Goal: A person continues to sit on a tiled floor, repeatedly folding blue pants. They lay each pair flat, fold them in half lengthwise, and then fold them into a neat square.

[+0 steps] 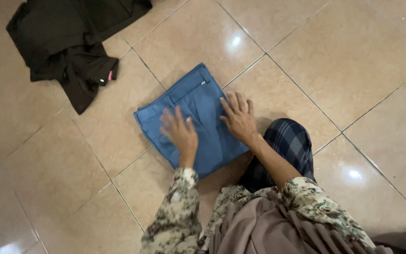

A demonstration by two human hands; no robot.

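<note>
While folded: blue trousers [198, 120], one, squared flat on the tiled floor [353, 70], waistband outward.
Hands: left hand [180, 131] (slightly blurred) and right hand [238, 118], both spread, palms down on top.
Other: one black garment [66, 42], crumpled, well apart.

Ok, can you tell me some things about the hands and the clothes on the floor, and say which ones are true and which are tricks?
1. Both hands lie flat on the folded blue trousers. True: the left hand and the right hand rest on top, fingers spread.
2. The blue trousers are on a wooden table. False: they lie on the tiled floor.
3. A black garment lies crumpled at the upper left. True, and no hand touches it.
4. The right hand holds a red cup. False: it is open, pressing on the blue cloth.
5. The sleeves have a flowery pattern. True.
</note>
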